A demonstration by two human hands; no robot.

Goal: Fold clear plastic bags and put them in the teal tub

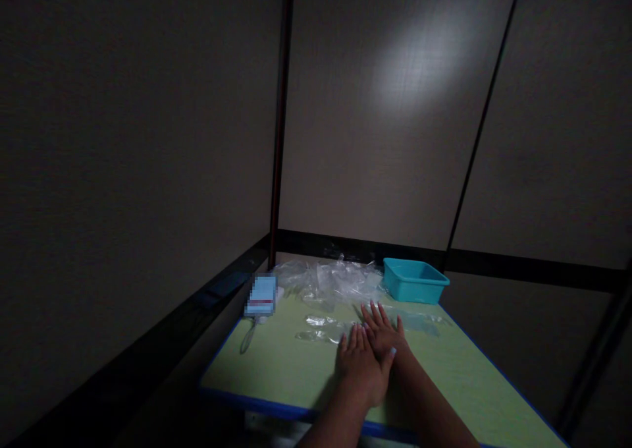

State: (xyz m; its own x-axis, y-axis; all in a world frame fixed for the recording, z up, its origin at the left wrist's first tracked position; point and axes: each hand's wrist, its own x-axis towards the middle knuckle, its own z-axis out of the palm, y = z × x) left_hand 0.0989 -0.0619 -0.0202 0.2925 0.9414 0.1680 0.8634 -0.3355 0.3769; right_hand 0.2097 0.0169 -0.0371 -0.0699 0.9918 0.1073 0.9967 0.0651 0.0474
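1. Right hand (384,337): fingers straight and a little fanned, palm down, grasping nothing. It lies across the middle of a clear plastic sheet (323,336); the spread probably lets it bear on more of the film.
2. Left hand (359,367): also palm down, fingers extended with narrow gaps, thumb held out, nothing gripped. It sits just nearer the body, its fingertips at the sheet's near edge; whether they press on it, I cannot tell. The hands overlap in view, likely because both work over one small spot.
3. The sheet lies flat on the table (276,375), showing on both sides of the hands—two narrow lobes to the left, a fainter stretch to the right. Bag or glove: not clear. Flat palms suit thin, slippery film, in my judgement, better than a pinch.
4. Beyond the fingers, a loose heap of crumpled plastic (340,280) fills the far end, perhaps pushed back to leave working room.
5. Right of the heap, at the far corner, stands a teal tub (415,291), upright; its floor is hidden.
6. Far left edge: a blue packet (261,295), blurred, with a looped strap (247,338) beside it—apart from the hands, seemingly out of their way.
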